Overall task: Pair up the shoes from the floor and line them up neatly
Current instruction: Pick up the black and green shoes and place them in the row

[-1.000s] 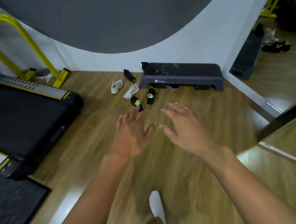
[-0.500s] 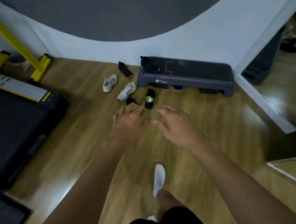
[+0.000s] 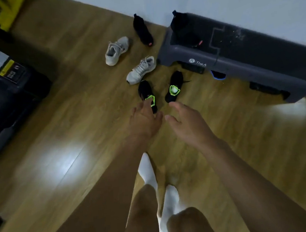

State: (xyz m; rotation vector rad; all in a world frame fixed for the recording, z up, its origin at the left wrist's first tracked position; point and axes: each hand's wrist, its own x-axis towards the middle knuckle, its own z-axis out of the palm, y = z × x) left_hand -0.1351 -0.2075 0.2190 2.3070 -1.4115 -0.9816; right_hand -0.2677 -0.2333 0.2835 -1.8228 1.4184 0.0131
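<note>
Since the earlier frame I came closer and both arms reached forward, so my left grip [image 3: 145, 120], wide and empty, is now at the heel of the left black-green shoe [image 3: 147, 93], which lies on the floor [image 3: 76, 121] lengthwise away from me, while my right grip [image 3: 187, 124], also wide, is just short of the right black-green shoe [image 3: 174, 86].
</note>
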